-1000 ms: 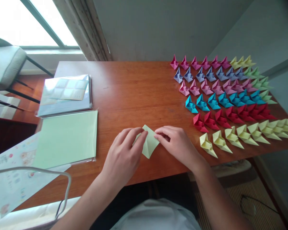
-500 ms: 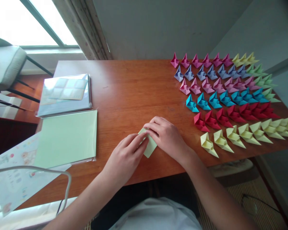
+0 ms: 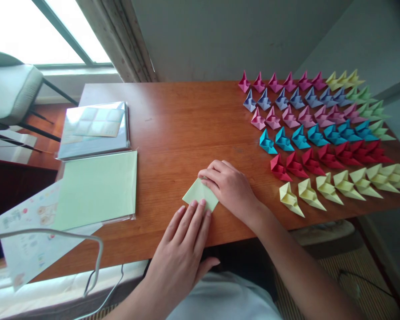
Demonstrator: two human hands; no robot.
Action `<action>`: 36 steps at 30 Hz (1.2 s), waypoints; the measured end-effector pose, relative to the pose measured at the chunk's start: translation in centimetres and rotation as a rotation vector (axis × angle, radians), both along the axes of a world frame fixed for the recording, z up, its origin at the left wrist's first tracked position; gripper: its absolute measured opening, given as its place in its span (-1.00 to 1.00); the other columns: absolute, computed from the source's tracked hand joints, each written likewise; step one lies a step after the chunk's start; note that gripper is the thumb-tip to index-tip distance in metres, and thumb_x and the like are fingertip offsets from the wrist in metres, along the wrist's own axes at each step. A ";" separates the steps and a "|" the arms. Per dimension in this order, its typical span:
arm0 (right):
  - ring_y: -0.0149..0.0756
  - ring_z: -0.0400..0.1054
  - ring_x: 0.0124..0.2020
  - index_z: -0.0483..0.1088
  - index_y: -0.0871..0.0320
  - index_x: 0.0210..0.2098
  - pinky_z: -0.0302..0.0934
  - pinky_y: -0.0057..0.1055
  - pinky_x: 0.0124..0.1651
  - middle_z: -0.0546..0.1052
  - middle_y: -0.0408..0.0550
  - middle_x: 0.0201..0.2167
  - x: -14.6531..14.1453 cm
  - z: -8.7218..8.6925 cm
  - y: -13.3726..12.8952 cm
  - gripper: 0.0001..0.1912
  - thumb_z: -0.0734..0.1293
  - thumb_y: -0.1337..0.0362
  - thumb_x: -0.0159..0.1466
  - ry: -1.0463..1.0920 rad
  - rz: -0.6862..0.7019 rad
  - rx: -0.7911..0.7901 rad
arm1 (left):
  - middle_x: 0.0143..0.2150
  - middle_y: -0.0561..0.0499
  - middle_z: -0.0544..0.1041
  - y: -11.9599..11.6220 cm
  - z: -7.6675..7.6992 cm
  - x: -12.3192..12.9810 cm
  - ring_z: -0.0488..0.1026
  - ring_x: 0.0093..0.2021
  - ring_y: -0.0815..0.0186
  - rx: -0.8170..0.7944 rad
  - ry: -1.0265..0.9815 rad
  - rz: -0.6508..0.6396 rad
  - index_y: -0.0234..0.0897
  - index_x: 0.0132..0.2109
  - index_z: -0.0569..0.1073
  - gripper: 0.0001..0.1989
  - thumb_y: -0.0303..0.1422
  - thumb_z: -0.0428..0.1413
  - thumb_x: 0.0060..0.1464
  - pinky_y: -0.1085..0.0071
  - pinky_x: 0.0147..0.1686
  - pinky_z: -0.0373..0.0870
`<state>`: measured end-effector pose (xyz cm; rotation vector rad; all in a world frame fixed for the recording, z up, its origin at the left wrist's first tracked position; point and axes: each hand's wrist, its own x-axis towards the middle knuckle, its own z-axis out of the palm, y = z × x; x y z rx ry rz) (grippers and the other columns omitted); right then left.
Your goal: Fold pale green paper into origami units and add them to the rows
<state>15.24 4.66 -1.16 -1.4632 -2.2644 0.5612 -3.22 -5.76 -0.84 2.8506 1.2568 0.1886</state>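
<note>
A small sheet of pale green origami paper (image 3: 197, 192) lies on the table in front of me, partly folded into a diamond-like shape. My left hand (image 3: 182, 251) is stretched out flat, palm down, its fingertips resting on the paper's near edge and the thumb held apart. At the paper's upper right side, my right hand (image 3: 231, 186) has its fingers curled and pinched on the edge. That hand covers the right corner, so the folds beneath it are hidden.
Rows of folded paper boats (image 3: 300, 138) in several colours fill the table's right side. On the left lie a green paper pack (image 3: 98, 189), a wrapped pack (image 3: 93, 144) and a printed sheet (image 3: 30, 240). A white cable (image 3: 98, 249) curves at lower left.
My left hand has let go of its pinch, moved down toward me and flattened. More of the paper's left side is spread out and visible. The right hand has stayed on its edge.
</note>
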 end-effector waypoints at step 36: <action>-0.34 0.46 -0.29 0.50 0.09 -0.02 0.30 -0.44 -0.29 0.60 -0.10 -0.19 3.4 1.4 -2.9 -0.79 0.31 0.31 0.37 0.354 -0.173 -0.276 | 0.03 -0.20 0.49 6.1 -0.8 -0.6 0.41 0.00 0.14 -0.029 -0.368 -0.014 -0.41 0.03 0.47 -0.72 -0.64 0.06 0.20 0.23 0.02 0.50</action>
